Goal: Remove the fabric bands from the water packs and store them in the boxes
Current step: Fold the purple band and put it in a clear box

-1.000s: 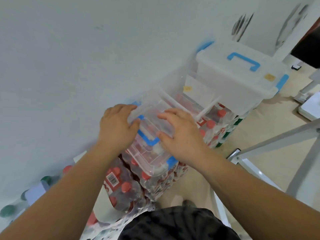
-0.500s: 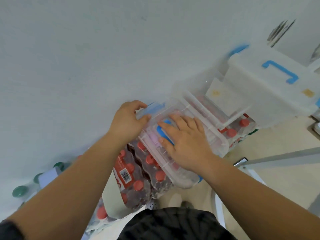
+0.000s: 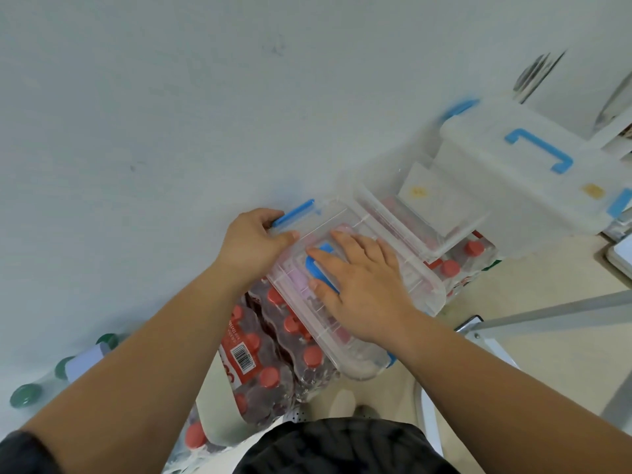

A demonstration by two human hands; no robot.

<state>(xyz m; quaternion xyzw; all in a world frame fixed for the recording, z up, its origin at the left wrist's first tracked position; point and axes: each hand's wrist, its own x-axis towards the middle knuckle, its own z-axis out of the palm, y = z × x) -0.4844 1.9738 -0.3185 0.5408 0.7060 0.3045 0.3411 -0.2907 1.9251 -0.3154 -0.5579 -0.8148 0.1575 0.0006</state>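
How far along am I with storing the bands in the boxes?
Done: something pink lies inside the lidded clear box. In hand: left hand grips its blue latch end, right hand presses flat on the lid. Left: no bands show on the red-capped water packs; more may be hidden.

pale blue-grey wall (image 3: 171, 114), beige floor (image 3: 547, 354)

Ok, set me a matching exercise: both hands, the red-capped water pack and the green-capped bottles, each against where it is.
1 left hand
2 right hand
3 red-capped water pack
4 green-capped bottles

a under the clear box
b flat on the lid
c far left, by the wall
d gripping the box's end by the blue latch

Pairs: 1-d, 2-b, 3-a, 4-c.
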